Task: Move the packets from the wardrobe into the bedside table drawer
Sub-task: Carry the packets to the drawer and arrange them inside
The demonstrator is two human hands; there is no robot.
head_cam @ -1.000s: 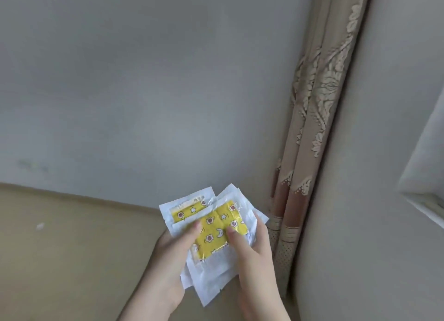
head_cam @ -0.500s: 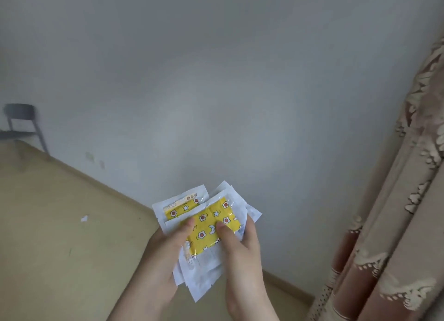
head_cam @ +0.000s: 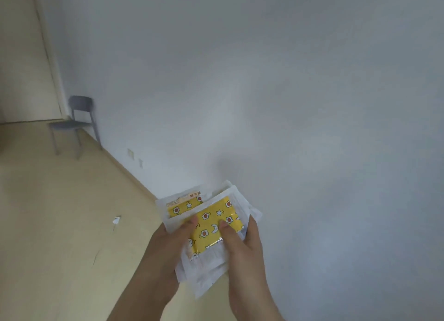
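Clutching packets (head_cam: 215, 221), left hand (head_cam: 168, 246) and right hand (head_cam: 245, 248) thumbs on top, grey chair (head_cam: 72, 125) (blurred) by wall (head_cam: 264, 92), door (head_cam: 21, 63) beyond

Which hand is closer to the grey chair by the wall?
Left. The left hand holds the packets on the side toward the chair, which stands far off to the left; the right hand holds their other side, farther from it.
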